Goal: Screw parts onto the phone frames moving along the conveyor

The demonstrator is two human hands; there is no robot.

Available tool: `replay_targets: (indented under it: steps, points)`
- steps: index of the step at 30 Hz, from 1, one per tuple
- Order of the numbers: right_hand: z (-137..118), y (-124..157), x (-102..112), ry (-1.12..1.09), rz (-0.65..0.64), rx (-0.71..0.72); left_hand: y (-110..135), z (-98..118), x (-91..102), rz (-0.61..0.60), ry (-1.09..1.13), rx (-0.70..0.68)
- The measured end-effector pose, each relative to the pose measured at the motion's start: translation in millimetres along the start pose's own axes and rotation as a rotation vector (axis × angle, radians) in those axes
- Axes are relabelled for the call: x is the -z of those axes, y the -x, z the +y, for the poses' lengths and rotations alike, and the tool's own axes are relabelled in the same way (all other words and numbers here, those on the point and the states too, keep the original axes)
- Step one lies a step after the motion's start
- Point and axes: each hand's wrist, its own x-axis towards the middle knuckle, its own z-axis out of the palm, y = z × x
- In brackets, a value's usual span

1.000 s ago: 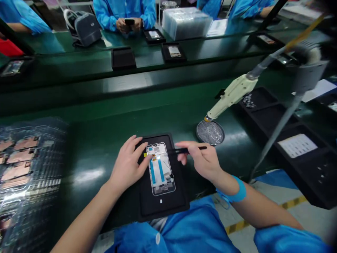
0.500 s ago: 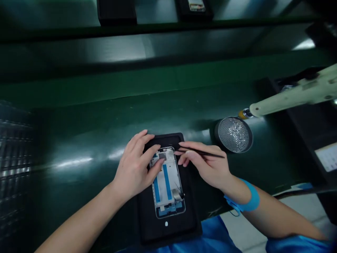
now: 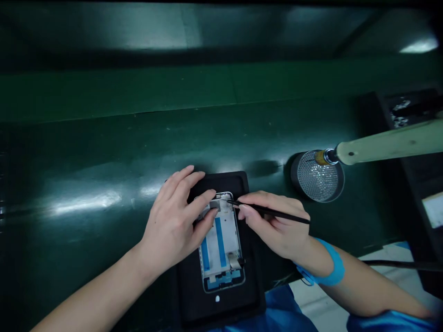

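A phone frame (image 3: 229, 235) with a white inner face and blue strips lies in a black tray (image 3: 221, 313). My left hand (image 3: 178, 214) reaches over its upper left part, thumb and forefinger pressed on the frame near the top and the other fingers spread past the tray's edge. Black tweezers (image 3: 277, 213) are pinched in my right hand (image 3: 282, 223), their tips at the frame's upper right corner. What small part the tips touch, if any, is too small to tell. A small flex piece (image 3: 235, 262) sticks out at the frame's lower right.
Right of my hands stands a round dark cup (image 3: 320, 177) with a shiny mesh inside. A pale green tool (image 3: 391, 142) with a yellow collar reaches over it. Dark bins (image 3: 384, 115) line the right side. A ledge runs across the back of the green bench (image 3: 104, 152).
The view has tilted down, so the shelf with its black trays is gone from the top. The tweezers' tips have moved slightly left and inward over the frame's upper right corner.
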Motion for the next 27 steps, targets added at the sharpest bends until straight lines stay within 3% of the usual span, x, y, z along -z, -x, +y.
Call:
replay_targets:
  steps: [27]
  points:
    - [-0.9,-0.5,0.4,0.052,-0.028,-0.016,-0.6,0.1,-0.4,-0.003,0.002,0.005]
